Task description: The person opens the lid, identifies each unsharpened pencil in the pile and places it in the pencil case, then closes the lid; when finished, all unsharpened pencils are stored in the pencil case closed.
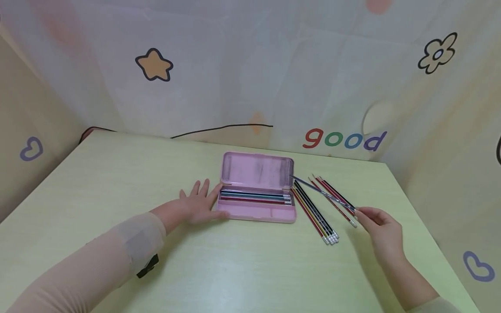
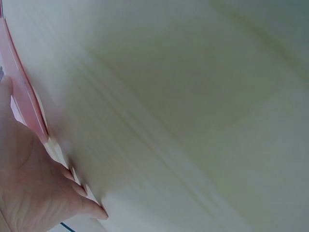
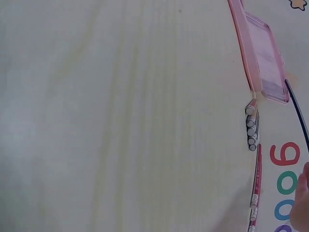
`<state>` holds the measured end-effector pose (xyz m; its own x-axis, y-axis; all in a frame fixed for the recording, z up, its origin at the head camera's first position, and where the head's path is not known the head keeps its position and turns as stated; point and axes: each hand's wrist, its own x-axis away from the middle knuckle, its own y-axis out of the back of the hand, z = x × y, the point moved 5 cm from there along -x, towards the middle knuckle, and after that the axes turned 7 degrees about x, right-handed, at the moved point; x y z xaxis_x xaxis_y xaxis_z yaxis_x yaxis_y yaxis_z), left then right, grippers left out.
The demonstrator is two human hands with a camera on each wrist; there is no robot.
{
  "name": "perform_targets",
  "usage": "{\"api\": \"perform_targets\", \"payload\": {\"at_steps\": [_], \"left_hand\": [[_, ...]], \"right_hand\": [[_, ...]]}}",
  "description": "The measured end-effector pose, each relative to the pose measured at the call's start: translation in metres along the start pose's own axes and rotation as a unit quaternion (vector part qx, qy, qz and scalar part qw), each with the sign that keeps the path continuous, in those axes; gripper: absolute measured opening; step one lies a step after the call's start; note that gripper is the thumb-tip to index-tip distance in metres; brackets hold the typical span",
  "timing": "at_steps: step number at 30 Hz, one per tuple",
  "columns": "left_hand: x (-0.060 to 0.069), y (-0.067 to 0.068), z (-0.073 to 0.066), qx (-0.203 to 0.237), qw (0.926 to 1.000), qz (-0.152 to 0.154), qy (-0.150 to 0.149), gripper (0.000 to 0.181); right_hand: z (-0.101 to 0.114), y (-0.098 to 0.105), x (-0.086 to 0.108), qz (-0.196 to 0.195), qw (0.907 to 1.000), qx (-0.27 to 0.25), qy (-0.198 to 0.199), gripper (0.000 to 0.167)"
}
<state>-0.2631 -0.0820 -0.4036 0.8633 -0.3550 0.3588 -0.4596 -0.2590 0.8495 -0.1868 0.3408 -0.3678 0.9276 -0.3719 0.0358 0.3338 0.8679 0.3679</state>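
A pink pencil case [image 1: 256, 213] lies opened flat on the table, its lid [image 1: 254, 169] folded back. Several pencils [image 1: 254, 198] lie side by side in its upper compartment. With fingers spread, my left hand [image 1: 195, 208] rests at the case's left end, thumb and forefinger touching its edge; the left wrist view shows the palm beside the pink side. My right hand [image 1: 381, 230] pinches a dark pencil [image 1: 321, 191] by one end, its other end pointing left toward the lid's right edge. In the right wrist view, only part of that hand [image 3: 301, 203] shows.
Right of the case lies a row of several striped pencils [image 1: 315, 213], white-tipped ends toward me. Farther right, more red and dark pencils [image 1: 332, 191] lie slanted under the held one. A printed cloth [image 1: 242, 78] stands behind the pale table [image 1: 250, 269].
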Motion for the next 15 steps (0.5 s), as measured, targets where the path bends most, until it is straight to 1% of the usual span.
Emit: {"api": "perform_targets", "payload": {"at_steps": [2, 6, 9, 12, 15], "left_hand": [[0.001, 0.001, 0.000, 0.002, 1.0000, -0.003, -0.005, 0.101], [0.001, 0.000, 0.000, -0.003, 1.0000, -0.002, 0.001, 0.101], [-0.001, 0.000, 0.001, -0.002, 1.0000, -0.003, -0.001, 0.101], [0.000, 0.000, 0.000, -0.001, 0.9999, -0.006, -0.010, 0.101], [0.000, 0.000, 0.000, -0.003, 0.9999, -0.008, -0.013, 0.099]], "right_hand": [[0.002, -0.003, 0.000, 0.007, 0.9998, -0.017, 0.007, 0.016], [0.008, -0.010, 0.000, 0.018, 0.9991, -0.031, 0.023, 0.010], [0.012, -0.015, 0.000, 0.025, 0.9985, -0.032, 0.036, 0.010], [0.017, -0.021, 0.000, 0.035, 0.9978, -0.029, 0.048, 0.011], [0.021, -0.028, -0.002, 0.056, 0.9961, -0.041, 0.055, 0.015]]}}
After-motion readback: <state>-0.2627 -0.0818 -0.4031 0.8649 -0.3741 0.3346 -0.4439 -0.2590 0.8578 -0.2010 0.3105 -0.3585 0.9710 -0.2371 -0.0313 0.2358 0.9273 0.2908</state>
